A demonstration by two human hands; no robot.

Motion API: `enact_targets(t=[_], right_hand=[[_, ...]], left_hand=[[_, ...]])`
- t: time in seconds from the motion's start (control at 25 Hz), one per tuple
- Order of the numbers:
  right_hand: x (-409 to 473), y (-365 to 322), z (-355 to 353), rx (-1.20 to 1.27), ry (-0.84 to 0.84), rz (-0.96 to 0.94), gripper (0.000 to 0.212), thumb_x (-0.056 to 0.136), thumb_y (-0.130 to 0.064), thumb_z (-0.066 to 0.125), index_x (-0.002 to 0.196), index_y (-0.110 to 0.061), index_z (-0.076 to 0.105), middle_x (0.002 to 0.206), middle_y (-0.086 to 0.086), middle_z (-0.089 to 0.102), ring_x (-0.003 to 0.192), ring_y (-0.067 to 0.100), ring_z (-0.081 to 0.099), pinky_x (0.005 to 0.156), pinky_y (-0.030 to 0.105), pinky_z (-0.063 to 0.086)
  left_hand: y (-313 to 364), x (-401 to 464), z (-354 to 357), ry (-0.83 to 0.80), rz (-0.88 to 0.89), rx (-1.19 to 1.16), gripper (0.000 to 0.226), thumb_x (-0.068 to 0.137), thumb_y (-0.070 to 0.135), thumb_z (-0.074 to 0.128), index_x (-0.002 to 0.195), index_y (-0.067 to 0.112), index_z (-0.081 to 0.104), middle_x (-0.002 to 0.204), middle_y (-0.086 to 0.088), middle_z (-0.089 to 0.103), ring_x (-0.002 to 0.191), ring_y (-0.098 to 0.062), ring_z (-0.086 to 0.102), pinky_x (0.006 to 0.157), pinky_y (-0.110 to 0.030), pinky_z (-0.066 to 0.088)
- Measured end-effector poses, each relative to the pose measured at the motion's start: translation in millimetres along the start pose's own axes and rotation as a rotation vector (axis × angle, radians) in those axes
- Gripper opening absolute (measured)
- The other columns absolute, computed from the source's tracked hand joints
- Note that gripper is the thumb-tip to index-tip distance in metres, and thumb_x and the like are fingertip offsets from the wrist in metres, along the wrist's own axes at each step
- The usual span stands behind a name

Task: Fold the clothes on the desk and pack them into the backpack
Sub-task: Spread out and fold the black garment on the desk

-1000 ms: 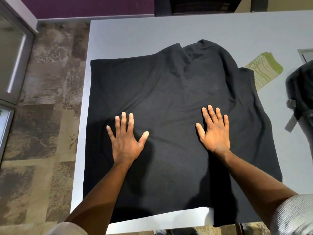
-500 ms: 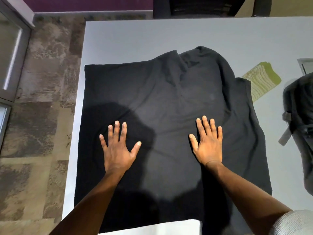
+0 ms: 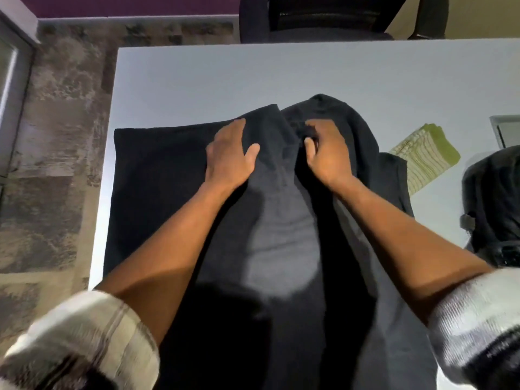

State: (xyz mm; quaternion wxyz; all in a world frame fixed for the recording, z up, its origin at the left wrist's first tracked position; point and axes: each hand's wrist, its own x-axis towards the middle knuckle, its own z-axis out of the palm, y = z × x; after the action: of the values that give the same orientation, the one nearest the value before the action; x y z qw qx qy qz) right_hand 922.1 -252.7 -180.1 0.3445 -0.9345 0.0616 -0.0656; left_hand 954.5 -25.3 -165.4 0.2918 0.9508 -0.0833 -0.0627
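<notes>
A large black garment [image 3: 168, 175] lies spread over the white desk [image 3: 197, 80], reaching from near the desk's left edge to the near edge. My left hand [image 3: 229, 156] rests flat on its far part, left of a raised ridge in the cloth. Right of that ridge, my right hand [image 3: 326, 153] has its fingers curled and pinches a bunched fold of the garment. A dark backpack [image 3: 495, 204] sits at the desk's right edge, partly out of frame.
A folded green striped cloth [image 3: 425, 156] lies on the desk between the black garment and the backpack. A dark office chair [image 3: 323, 18] stands behind the far edge. Patterned floor runs along the desk's left side.
Both hands have moved from the garment's middle to its far part. The right hand, flat before, now pinches a fold; the left stays flat. The camera has leaned forward.
</notes>
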Motion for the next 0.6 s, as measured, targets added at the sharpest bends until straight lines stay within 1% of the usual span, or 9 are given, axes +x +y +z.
enact_targets(t=[0.08,0.2,0.24,0.28,0.32,0.4,0.48,0.56,0.6], right_hand=[[41,0,1,-0.050,-0.055,0.028,0.040,0.094,-0.019,0.048,0.133,-0.013,0.056,0.134,0.007,0.056,0.121,0.024,0.054,0.101,0.036,0.044],[84,-2,-1,-0.130,-0.186,0.025,0.041,0.095,-0.011,0.046,0.135,-0.011,0.056,0.139,0.009,0.055,0.128,0.026,0.052,0.106,0.030,0.039],[94,-2,-1,-0.140,-0.226,0.023,0.042,0.096,-0.008,0.046,0.136,-0.011,0.056,0.141,0.009,0.055,0.130,0.025,0.050,0.107,0.029,0.037],[103,-4,-1,-0.165,-0.260,0.021,0.042,0.096,-0.007,0.047,0.137,-0.012,0.056,0.143,0.008,0.054,0.132,0.027,0.049,0.108,0.030,0.036],[112,-8,-1,-0.216,-0.292,0.021,0.042,0.096,-0.009,0.049,0.136,-0.015,0.056,0.143,0.007,0.053,0.132,0.029,0.047,0.109,0.035,0.036],[124,-15,2,-0.359,-0.338,0.022,0.038,0.096,-0.018,0.054,0.134,-0.021,0.057,0.142,0.005,0.055,0.131,0.033,0.044,0.107,0.044,0.036],[131,-22,8,-0.408,-0.369,-0.024,0.031,0.098,-0.028,0.053,0.128,-0.023,0.060,0.135,0.005,0.060,0.126,0.032,0.049,0.101,0.044,0.038],[132,-27,14,-0.403,-0.439,-0.099,0.029,0.100,-0.032,0.048,0.124,-0.022,0.061,0.129,0.006,0.063,0.120,0.032,0.054,0.097,0.043,0.042],[130,-29,16,-0.396,-0.484,-0.117,0.029,0.101,-0.033,0.048,0.124,-0.021,0.061,0.129,0.006,0.063,0.119,0.031,0.055,0.097,0.043,0.043]], left_hand=[[11,34,5,-0.068,0.027,0.012,0.071,0.095,0.040,0.058,0.154,0.014,0.029,0.150,-0.005,0.045,0.141,-0.028,0.035,0.113,-0.052,0.031],[13,68,12,-0.180,-0.032,0.075,0.087,0.093,0.042,0.061,0.159,0.017,0.010,0.156,-0.009,0.036,0.150,-0.033,0.018,0.117,-0.060,0.021],[12,74,14,-0.213,-0.051,0.109,0.087,0.092,0.043,0.062,0.158,0.018,0.011,0.154,-0.011,0.039,0.150,-0.035,0.016,0.117,-0.059,0.020],[10,77,15,-0.225,-0.051,0.152,0.082,0.092,0.042,0.063,0.156,0.017,0.019,0.147,-0.013,0.046,0.147,-0.035,0.022,0.115,-0.056,0.023],[9,78,14,-0.205,-0.029,0.191,0.069,0.092,0.041,0.063,0.149,0.016,0.034,0.136,-0.013,0.054,0.139,-0.034,0.030,0.110,-0.051,0.027],[10,72,10,-0.107,0.059,0.233,0.038,0.092,0.037,0.062,0.125,0.018,0.060,0.113,-0.007,0.064,0.121,-0.030,0.043,0.097,-0.042,0.032],[9,56,6,-0.015,0.170,0.267,0.023,0.091,0.034,0.064,0.110,0.021,0.067,0.098,-0.002,0.066,0.107,-0.027,0.049,0.091,-0.038,0.031],[8,35,3,0.024,0.281,0.279,0.022,0.089,0.032,0.068,0.111,0.027,0.067,0.094,0.001,0.066,0.098,-0.025,0.054,0.088,-0.038,0.031],[6,25,1,0.009,0.318,0.276,0.025,0.088,0.031,0.068,0.113,0.030,0.066,0.093,0.003,0.065,0.094,-0.024,0.056,0.086,-0.037,0.029]])
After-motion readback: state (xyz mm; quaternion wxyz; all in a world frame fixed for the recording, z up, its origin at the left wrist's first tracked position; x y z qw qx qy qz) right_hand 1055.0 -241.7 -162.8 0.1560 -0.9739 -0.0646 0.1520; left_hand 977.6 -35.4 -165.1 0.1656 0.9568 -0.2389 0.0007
